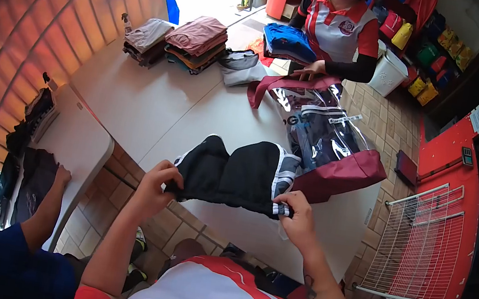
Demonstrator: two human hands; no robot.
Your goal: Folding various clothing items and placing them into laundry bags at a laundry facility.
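Observation:
A black garment with white and grey striped trim (236, 172) is stretched between my hands over the near part of the white table (168, 135). My left hand (164, 180) pinches its left corner, and my right hand (295, 210) grips the striped right corner. The garment's far part rests on the tabletop. Beyond it, to the right, lies a clear plastic bag with maroon fabric ends (337, 172), with dark folded clothes inside. The bag touches or nearly touches the garment's right side; which one I cannot tell.
Folded clothes stand in stacks (197, 38) at the far edge. Across the table, a co-worker (339, 30) has a hand by the bag and blue folded clothes (289, 42). At left, another person's arm (45, 205) reaches over a second table (85, 137). A white wire rack (414, 243) stands right.

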